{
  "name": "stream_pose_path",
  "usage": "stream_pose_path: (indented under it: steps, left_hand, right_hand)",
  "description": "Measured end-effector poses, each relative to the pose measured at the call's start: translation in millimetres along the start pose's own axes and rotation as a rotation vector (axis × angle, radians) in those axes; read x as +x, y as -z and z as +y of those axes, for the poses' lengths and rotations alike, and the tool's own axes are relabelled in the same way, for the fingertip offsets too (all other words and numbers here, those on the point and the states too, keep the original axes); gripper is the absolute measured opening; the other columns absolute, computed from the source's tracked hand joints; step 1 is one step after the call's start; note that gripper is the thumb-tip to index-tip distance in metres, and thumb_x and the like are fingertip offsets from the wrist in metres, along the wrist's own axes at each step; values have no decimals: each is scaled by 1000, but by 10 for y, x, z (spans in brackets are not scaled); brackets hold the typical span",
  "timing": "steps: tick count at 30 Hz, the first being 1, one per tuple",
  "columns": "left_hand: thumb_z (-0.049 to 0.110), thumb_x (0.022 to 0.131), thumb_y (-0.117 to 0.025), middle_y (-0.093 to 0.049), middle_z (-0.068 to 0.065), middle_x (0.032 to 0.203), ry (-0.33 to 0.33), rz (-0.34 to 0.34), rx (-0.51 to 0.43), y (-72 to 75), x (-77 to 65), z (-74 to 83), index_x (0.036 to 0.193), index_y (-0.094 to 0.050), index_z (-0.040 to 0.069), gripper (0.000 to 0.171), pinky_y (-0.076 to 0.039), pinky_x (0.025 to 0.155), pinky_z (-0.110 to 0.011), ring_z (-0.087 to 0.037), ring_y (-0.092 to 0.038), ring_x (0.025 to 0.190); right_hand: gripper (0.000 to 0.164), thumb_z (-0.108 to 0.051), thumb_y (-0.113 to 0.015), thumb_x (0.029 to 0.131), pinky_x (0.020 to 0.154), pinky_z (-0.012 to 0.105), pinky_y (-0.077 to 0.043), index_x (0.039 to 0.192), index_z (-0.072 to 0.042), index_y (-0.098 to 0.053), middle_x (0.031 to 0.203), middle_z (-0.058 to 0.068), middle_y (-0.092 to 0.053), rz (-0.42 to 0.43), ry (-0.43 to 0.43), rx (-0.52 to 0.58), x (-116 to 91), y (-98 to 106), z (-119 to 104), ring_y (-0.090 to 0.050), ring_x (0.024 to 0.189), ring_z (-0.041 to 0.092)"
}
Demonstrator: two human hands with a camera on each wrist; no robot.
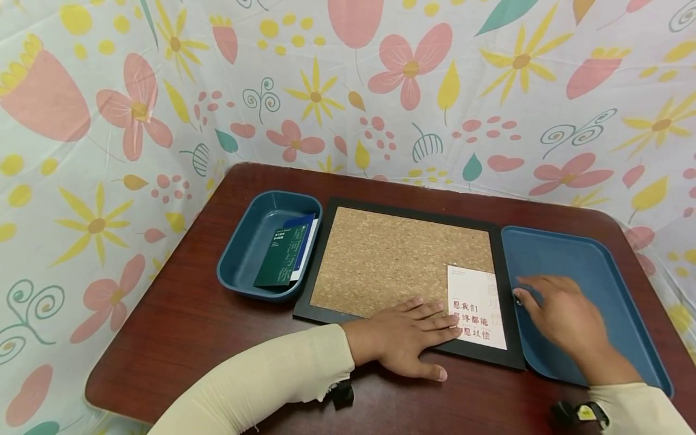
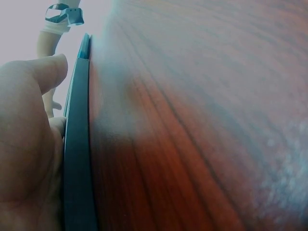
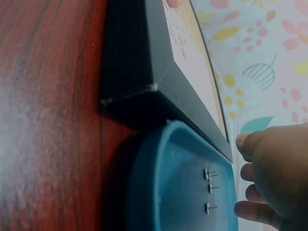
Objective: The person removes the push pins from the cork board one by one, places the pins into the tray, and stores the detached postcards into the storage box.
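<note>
My left hand [image 1: 405,338] lies flat with fingers spread across the lower edge of a black-framed cork board [image 1: 402,248]. Its fingertips press the left edge of a white card [image 1: 475,296] with red lettering at the board's lower right corner. My right hand [image 1: 568,314] hovers over the left side of a blue tray [image 1: 592,260], thumb and forefinger apart, nothing visible between them. In the right wrist view, several metal thumbtacks [image 3: 210,187] sit in that tray, a little away from the loosely bent fingers.
A deeper blue bin [image 1: 239,254] stands left of the board, holding a dark green card [image 1: 281,257] and a blue one. The tray sits against the board's right frame. A floral curtain [image 1: 353,90] hangs behind the brown table [image 1: 185,338].
</note>
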State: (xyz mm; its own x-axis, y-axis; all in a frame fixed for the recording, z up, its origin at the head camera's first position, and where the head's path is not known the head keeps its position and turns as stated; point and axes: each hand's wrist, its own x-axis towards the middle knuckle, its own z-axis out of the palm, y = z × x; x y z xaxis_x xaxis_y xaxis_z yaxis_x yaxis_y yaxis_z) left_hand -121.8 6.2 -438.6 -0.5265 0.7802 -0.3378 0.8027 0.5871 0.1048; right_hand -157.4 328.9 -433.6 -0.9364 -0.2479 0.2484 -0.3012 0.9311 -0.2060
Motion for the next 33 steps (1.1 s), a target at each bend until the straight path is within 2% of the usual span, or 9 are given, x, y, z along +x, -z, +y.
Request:
stream_pose_path:
  steps: [7, 14, 26, 29, 33]
  left_hand:
    - [84, 93, -15, 21, 27, 161, 6, 0, -4, 1, -3, -4, 159, 12, 46, 81, 14, 120, -31, -4, 24, 149]
    - [84, 93, -15, 22, 28, 160, 7, -8, -11, 1, 4, -1, 158, 13, 47, 80, 14, 120, -31, -3, 25, 148]
    - [84, 93, -16, 25, 29, 159, 6, -20, -17, 8, 19, 0, 157, 14, 48, 79, 15, 120, -31, -3, 27, 147]
    - [84, 93, -16, 25, 29, 158, 7, -22, -16, 5, 21, -2, 157, 14, 48, 79, 15, 120, -31, -3, 28, 147]
    - [84, 92, -16, 25, 29, 158, 5, -23, -19, 0, 24, -3, 157, 14, 48, 80, 15, 120, -31, -3, 28, 147]
  right_hand:
    - [33, -17, -72, 97, 81, 70, -44, 126, -2, -67, 129, 27, -58, -7, 74, 16, 87, -59, -71, -45, 121, 53]
    - [37, -11, -71, 96, 94, 73, -34, 131, 1, -64, 136, 35, -49, -23, 131, 46, 189, -196, -144, -40, 124, 60]
    - [30, -17, -64, 102, 98, 74, -30, 125, 3, -66, 141, 37, -43, -80, 77, 80, 278, -275, -199, -33, 129, 61]
    - [29, -17, -62, 103, 98, 74, -30, 122, 4, -66, 141, 38, -43, -76, 66, 103, 298, -281, -206, -32, 130, 61]
    - [27, -11, -64, 101, 99, 74, -29, 119, 9, -63, 136, 40, -47, -32, 95, 149, 313, -262, -221, -36, 126, 62]
